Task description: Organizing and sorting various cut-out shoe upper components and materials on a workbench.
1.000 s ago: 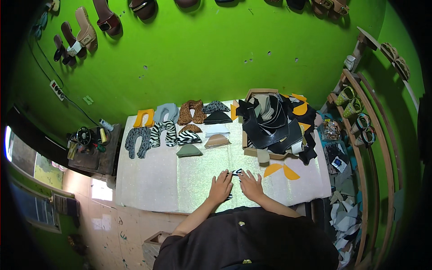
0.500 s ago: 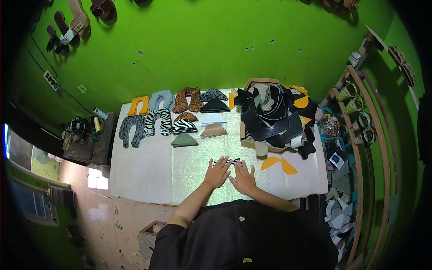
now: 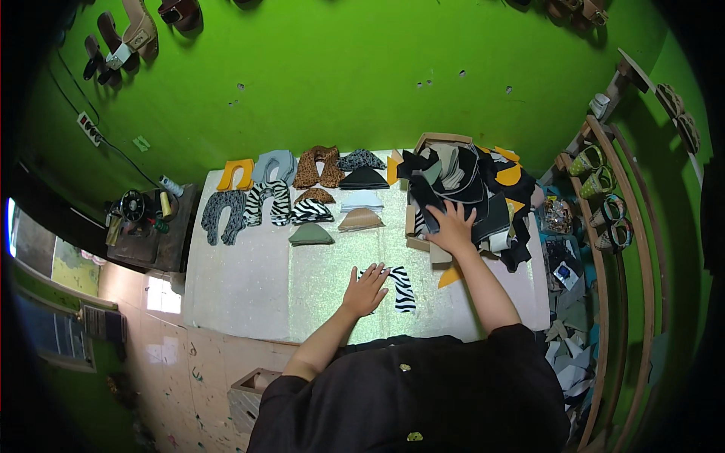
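Observation:
My left hand (image 3: 366, 290) lies flat on a zebra-striped U-shaped piece (image 3: 405, 293), covering its left side. The piece's right leg shows beside my fingers. Off to the right, my right hand (image 3: 453, 228) is spread over a cardboard box (image 3: 420, 242) heaped with black cut pieces (image 3: 424, 192). Its fingertips reach the near side of the heap; whether they touch it I cannot tell. Close to my right forearm lies a yellow curved piece (image 3: 450, 277), partly hidden by that arm.
Stacked cut pieces stand in rows on the pale table (image 3: 238, 291): yellow (image 3: 226, 181), zebra-striped (image 3: 266, 205), leopard-spotted (image 3: 317, 177) and green (image 3: 310, 235). A sewing machine (image 3: 134, 211) is at the left. Wooden racks with sandals (image 3: 596, 181) and scraps (image 3: 572, 370) are at the right.
My right hand has lifted off the zebra-striped piece and moved forward and right to the box, uncovering the piece's right leg. My left hand has stayed in place.

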